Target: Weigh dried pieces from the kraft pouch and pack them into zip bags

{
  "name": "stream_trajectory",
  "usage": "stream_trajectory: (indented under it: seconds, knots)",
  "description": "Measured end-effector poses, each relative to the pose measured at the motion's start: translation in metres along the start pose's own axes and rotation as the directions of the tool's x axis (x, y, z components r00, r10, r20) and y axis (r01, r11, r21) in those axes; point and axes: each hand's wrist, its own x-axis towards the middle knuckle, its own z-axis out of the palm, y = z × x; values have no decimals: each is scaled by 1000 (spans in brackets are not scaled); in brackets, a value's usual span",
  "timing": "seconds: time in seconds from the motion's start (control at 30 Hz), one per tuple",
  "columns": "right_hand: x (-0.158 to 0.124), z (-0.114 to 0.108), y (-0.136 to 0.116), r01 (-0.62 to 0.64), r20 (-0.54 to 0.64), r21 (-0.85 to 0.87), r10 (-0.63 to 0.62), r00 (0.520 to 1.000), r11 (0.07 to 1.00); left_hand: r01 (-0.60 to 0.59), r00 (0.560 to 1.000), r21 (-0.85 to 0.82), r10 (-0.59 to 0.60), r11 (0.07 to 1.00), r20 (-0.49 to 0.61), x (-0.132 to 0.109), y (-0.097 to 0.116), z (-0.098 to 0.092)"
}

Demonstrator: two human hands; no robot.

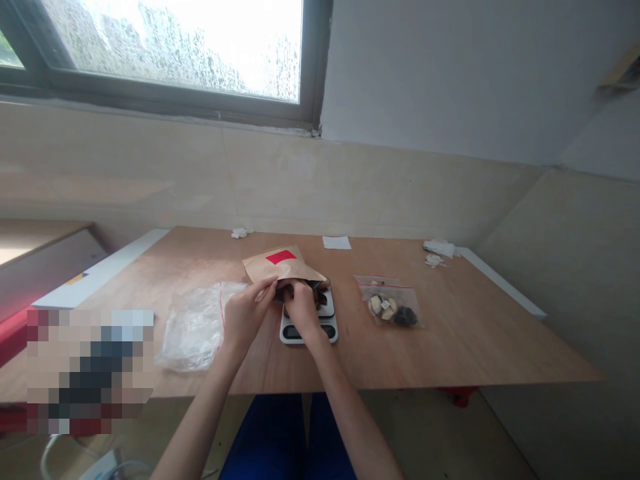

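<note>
Daylit scene: clipped window, soft shadows, wide-angle bowing.
Daylight enters through the window at upper left; its pane clips nearly to white, washing out the marks on the glass. The plywood tabletop is evenly lit, with soft, faint shading beneath the left hand and right hand. The kraft paper envelope falls darkest at its mouth. The plastic bag shows small specular glare. Straight edges bow toward the frame borders. Central detail is acceptably sharp, without evident motion blur. A pixelated block obscures the lower left.
</note>
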Motion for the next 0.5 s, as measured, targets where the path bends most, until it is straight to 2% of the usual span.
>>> stream_trajectory:
  seconds: [0.13,0.23,0.33,0.43,0.5]
  knots:
    - [-29,-11,-16,77,-241,138,-42,970,987,33,997,32,-31,999,-72,7,5,-2]
    - [-48,-22,-18,79,-350,158,-19,937,984,92,989,76,-82,993,-119,16,12,-5]
    - [-60,-35,-2,4,-436,226,97,895,974,121,979,28,-115,992,-169,30,13,-7]
    - [-65,-45,24,-102,-470,343,265,842,934,128,961,-123,-154,984,-231,53,4,-7]
    - [-66,-51,40,-187,-450,407,375,810,894,110,943,-256,-183,960,-278,69,-7,-5]
